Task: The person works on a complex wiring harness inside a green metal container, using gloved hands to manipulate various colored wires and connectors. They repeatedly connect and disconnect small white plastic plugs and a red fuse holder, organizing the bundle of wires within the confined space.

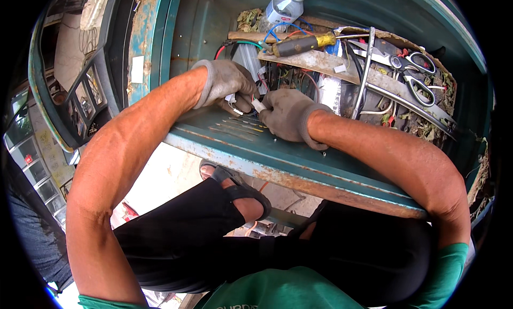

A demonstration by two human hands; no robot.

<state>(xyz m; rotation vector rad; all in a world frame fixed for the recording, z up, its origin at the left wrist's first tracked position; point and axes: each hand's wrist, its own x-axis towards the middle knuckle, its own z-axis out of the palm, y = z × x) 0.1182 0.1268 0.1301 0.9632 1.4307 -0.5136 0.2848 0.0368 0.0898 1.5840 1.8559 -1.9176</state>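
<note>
Both of my hands wear grey-brown work gloves and meet over the near part of a green metal tray. My right hand (291,114) pinches a small white plastic connector (258,105) between thumb and fingers. My left hand (228,84) is closed just beside it, on thin wires that run to the connector; the fingertips are partly hidden. Another small white piece (231,98) shows against the left glove. Behind the hands stands a silver finned metal box (247,60), with red, green and black wires coming from it. Several thin metal rods (238,128) lie on the tray floor below the hands.
The green tray (299,173) has a rusty front rim above my knees. In it lie a yellow-black screwdriver (302,45), scissors (419,90), a metal rod (365,71), loose wires and dry leaves. A clear plastic bottle (285,10) stands at the back. A dark panel (85,95) leans at left.
</note>
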